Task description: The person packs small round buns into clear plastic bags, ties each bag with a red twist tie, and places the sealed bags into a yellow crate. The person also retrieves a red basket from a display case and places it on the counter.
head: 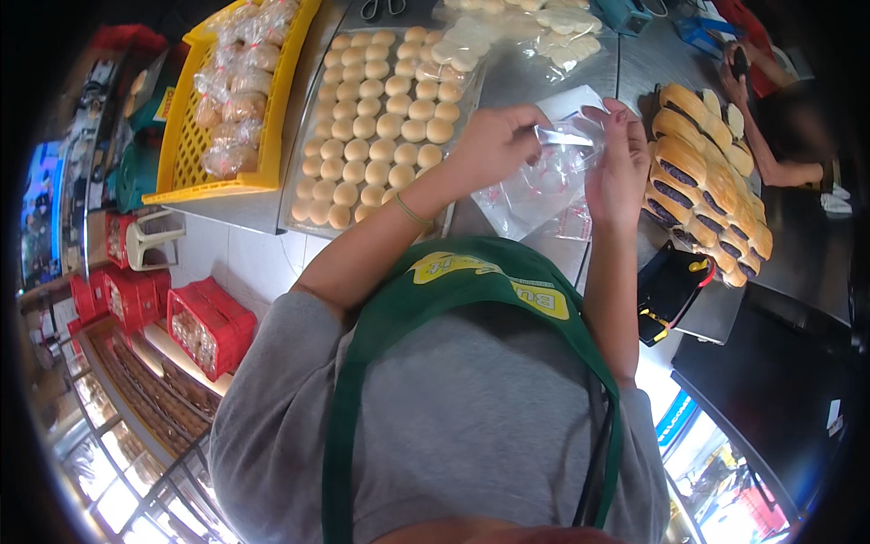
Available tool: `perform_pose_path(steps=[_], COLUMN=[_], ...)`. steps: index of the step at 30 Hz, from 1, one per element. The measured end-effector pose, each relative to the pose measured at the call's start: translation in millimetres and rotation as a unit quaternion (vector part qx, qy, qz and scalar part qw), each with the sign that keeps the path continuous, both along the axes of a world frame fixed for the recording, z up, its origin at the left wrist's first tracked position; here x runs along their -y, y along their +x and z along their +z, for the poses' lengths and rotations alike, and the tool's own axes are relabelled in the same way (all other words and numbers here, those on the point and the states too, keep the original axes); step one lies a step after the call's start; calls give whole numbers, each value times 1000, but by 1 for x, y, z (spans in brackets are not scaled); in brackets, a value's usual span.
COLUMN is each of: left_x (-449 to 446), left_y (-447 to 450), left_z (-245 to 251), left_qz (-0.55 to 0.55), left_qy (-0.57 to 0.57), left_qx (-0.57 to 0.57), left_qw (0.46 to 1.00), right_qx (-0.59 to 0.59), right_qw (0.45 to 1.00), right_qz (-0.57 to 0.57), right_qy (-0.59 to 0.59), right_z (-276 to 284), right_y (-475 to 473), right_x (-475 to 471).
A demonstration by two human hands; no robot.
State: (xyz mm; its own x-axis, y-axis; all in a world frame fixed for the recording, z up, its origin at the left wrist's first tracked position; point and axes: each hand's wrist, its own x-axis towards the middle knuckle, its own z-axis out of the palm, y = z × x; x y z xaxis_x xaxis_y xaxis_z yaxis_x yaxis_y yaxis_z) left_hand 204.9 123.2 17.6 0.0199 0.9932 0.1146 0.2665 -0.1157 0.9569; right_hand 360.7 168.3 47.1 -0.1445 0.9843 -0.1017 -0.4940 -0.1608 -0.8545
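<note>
Between my two hands a clear plastic bag (537, 194) with red print hangs above the steel table. My left hand (495, 148) pinches the bag's upper edge at its left side. On the opposite side, my right hand (620, 163) holds the same edge between thumb and fingers. White sheet material (578, 102) shows just beyond the bag. To the left of my hands lies a metal tray (309, 221) covered with rows of small round golden buns (367, 109). My left forearm passes over the tray's near right corner.
A yellow crate (289, 115) with bagged buns (238, 109) stands left. Long loaves with dark filling (707, 190) are stacked right, near a black bin (669, 292). Bagged pale buns (469, 41) lie at the back. Another person's arm (768, 149) reaches in at right. Red crates (214, 326) sit lower left.
</note>
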Motion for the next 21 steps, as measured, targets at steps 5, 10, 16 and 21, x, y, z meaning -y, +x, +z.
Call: perform_pose_path(steps=[5,10,16,21], left_x=[23,46,38,35], left_y=[-28,-50,-54,-54], left_z=[-23,-24,-2,8], left_qz=[27,-45,-24,19], left_qy=[-81,-142,-62,-4], left_qx=[195,373,228,274], left_qw=[977,916,971,962], right_qx=[-4,55,257,250], right_qw=[987,991,956,937], right_qz=[153,117,107,91], right_qy=[-44,-28,91,225], right_z=[-33,-48,-37,-32], right_y=[10,2,-15,-27], right_x=[6,16,29,32])
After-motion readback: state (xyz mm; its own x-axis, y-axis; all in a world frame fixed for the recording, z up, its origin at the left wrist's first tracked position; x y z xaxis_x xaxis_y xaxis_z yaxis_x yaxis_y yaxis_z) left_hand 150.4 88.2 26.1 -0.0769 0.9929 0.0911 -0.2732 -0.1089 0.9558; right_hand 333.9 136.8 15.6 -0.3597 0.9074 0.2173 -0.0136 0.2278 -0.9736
